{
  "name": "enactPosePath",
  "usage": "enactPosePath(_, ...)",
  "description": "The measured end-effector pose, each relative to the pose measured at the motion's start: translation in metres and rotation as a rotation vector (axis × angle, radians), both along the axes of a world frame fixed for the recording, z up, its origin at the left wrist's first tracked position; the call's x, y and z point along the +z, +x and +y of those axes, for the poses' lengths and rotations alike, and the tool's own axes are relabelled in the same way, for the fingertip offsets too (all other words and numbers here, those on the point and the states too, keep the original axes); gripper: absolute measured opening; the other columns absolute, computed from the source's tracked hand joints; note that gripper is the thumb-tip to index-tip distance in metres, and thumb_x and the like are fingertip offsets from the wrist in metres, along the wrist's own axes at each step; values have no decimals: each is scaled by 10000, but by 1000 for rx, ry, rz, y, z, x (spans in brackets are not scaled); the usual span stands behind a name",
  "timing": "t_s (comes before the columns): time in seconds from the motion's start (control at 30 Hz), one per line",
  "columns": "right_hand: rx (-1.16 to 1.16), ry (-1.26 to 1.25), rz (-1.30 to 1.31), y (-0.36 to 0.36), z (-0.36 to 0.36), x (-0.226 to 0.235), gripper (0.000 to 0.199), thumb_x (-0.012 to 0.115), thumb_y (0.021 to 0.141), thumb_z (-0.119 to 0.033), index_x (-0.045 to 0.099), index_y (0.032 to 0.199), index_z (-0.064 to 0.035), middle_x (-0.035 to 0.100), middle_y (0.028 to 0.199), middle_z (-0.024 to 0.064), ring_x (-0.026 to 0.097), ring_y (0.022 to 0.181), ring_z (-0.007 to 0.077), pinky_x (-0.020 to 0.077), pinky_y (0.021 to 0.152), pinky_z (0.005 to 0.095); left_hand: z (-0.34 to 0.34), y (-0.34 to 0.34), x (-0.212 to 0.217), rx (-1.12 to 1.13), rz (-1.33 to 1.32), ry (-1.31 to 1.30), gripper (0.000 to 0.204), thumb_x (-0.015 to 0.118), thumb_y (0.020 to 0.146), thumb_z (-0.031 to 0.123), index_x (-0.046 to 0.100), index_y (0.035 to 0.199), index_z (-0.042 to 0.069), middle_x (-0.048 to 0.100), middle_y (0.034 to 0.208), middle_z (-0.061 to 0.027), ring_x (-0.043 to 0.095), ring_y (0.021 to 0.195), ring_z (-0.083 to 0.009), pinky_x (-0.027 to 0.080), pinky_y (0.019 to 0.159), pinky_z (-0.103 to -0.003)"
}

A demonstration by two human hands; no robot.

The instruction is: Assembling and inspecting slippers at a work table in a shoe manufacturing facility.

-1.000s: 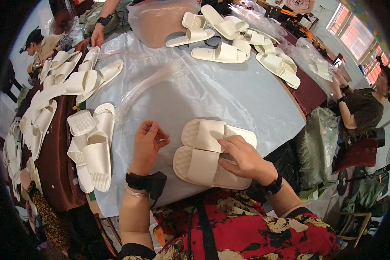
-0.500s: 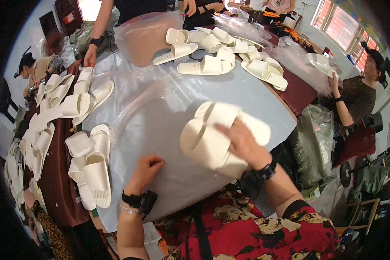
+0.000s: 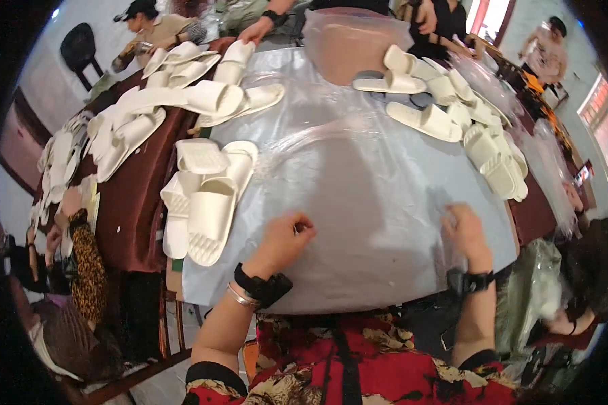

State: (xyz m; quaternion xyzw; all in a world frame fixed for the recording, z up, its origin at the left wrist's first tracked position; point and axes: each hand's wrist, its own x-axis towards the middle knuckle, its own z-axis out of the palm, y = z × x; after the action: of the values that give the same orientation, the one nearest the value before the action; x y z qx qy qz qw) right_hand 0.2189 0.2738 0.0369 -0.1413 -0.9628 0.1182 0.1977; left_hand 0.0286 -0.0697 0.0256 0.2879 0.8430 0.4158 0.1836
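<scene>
My left hand point(image 3: 287, 237) is over the near middle of the sheeted table, its fingers curled in with nothing visible in them. To its left lies a cluster of cream slippers point(image 3: 213, 214), some resting on others, with ribbed soles showing. My right hand point(image 3: 466, 233) hovers near the table's right side, slightly blurred, its thumb and fingers apart and holding nothing. Beyond it, a group of cream slippers point(image 3: 493, 158) lies along the right edge. A single cream slipper point(image 3: 425, 121) lies just left of that group.
Pale plastic sheeting point(image 3: 358, 175) covers the table. A clear bag point(image 3: 358, 44) stands at the far side by another person, whose hand point(image 3: 257, 30) touches a far-left slipper. More slippers point(image 3: 125, 125) lie on dark red cloth point(image 3: 138, 223). Several people work around.
My right hand has let go of the cream slippers it held and is now empty at the right. The view has shifted, so the table sits further right. My left hand stays curled.
</scene>
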Motion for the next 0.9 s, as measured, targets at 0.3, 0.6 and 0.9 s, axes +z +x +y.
enactPosePath(0.3,99,3,71,-5,-41,-40,189,656,778,-97,650,940,-1,598,1025,147,551,970,346,466,837,408,-89,-69,21,616,462,328,127,665,806,110,640,876,7,620,755,-86,570,683,-162,454,637,-286)
enactPosePath(0.6,108,41,136,-1,-45,-46,232,632,788,-57,624,1011,3,583,1046,166,540,984,360,451,867,426,-136,-174,26,828,495,-338,508,580,837,311,531,1170,-70,595,1123,-297,574,1067,-418,455,897,-450)
enactPosePath(0.9,96,52,179,-1,-47,-49,227,630,782,-51,624,1001,6,582,1068,180,541,999,371,452,881,426,-154,-216,10,806,420,-407,285,581,806,249,708,939,32,665,959,-215,645,905,-363,510,809,-406)
